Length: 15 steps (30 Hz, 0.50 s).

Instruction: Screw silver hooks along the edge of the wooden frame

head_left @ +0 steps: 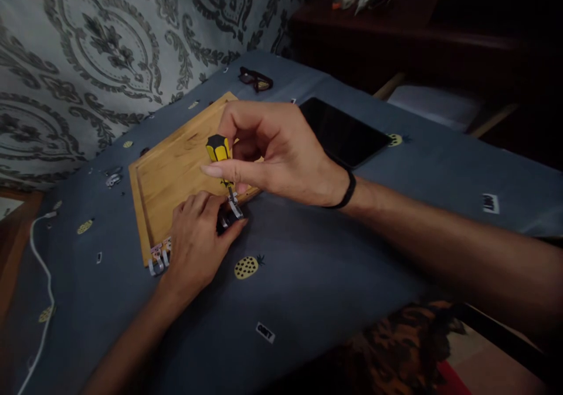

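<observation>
A wooden board lies on a blue-grey cloth. My right hand pinches a short yellow-and-black screwdriver, held upright with its tip down at the board's near edge. My left hand is closed on a small metal hook at that edge, right under the screwdriver tip. More metal hooks are fixed at the board's near left corner. A dark band circles my right wrist.
A black tablet lies right of the board. Dark glasses sit at the far edge, a loose metal hook left of the board, a white cable at far left. The patterned wall stands behind.
</observation>
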Each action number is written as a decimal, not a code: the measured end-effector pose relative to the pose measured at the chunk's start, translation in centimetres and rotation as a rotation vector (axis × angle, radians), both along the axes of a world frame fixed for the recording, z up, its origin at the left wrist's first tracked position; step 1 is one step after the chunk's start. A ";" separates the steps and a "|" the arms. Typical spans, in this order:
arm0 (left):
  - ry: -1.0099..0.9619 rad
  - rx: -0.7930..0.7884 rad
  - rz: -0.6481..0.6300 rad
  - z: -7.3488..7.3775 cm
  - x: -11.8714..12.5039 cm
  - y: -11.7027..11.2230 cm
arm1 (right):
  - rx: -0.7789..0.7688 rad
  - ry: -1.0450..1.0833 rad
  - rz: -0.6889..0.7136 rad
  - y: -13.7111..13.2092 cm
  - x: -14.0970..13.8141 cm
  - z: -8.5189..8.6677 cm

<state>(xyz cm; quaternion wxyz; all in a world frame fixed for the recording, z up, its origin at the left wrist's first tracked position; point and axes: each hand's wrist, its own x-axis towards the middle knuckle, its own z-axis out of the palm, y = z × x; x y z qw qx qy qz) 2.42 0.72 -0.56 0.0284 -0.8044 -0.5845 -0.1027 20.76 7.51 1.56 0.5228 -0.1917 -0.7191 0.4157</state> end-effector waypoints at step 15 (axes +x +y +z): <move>0.010 -0.027 0.011 0.1 0.2 -0.1 | -0.024 -0.012 -0.084 0.2 0.1 0.0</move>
